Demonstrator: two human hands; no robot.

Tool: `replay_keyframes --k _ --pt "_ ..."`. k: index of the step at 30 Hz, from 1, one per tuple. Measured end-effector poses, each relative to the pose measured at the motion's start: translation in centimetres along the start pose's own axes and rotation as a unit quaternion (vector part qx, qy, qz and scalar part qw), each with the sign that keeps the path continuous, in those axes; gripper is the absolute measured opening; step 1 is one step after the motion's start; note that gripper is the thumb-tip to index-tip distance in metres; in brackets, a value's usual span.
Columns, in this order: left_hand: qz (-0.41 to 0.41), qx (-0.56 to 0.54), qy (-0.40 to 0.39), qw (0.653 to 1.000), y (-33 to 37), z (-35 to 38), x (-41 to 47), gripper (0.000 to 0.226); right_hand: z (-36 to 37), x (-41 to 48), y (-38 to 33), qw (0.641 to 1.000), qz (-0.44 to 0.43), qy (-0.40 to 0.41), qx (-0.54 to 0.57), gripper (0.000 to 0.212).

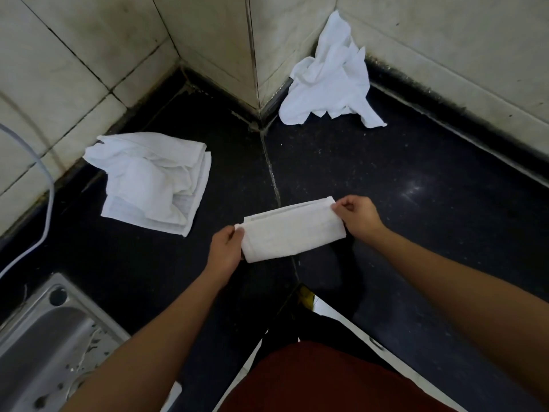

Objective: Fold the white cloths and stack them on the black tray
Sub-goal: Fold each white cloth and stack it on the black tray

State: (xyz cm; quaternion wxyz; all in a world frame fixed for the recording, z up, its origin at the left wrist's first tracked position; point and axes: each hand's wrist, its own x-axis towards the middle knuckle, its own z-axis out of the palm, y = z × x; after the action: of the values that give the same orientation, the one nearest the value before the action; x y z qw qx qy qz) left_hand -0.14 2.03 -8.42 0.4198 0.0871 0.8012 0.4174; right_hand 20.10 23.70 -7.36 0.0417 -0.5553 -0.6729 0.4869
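While both hands hold it above the black counter [386, 203], the folded white cloth [292, 231] stretches between them as a narrow band: the left hand [224, 248] pinches its near-left end, the right hand [358, 215] pinches the far-right end. A loosely folded pile of cloths [151, 179] lies to the left, and a crumpled cloth [329, 78] leans against the tiled wall corner. A steel sink [44, 337] sits lower left.

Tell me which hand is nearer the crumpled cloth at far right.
Right. The right hand pinches the folded cloth in front of the crumpled cloth; the left hand grips its other end, farther left.
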Motion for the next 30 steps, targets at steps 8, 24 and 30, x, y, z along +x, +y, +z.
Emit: replay_keyframes --k 8,24,30 --pt "-0.002 0.074 0.025 0.997 0.6 0.6 3.1 0.041 1.3 1.8 -1.1 0.985 0.016 0.043 -0.164 0.018" --pt "0.22 0.342 0.081 0.91 1.2 0.5 1.2 0.013 0.9 0.9 0.0 0.962 0.011 0.064 -0.267 0.038" --pt "0.37 0.527 -0.035 0.764 -2.0 0.3 0.2 0.028 1.8 0.2 -0.2 0.962 0.074 0.026 -0.262 0.038"
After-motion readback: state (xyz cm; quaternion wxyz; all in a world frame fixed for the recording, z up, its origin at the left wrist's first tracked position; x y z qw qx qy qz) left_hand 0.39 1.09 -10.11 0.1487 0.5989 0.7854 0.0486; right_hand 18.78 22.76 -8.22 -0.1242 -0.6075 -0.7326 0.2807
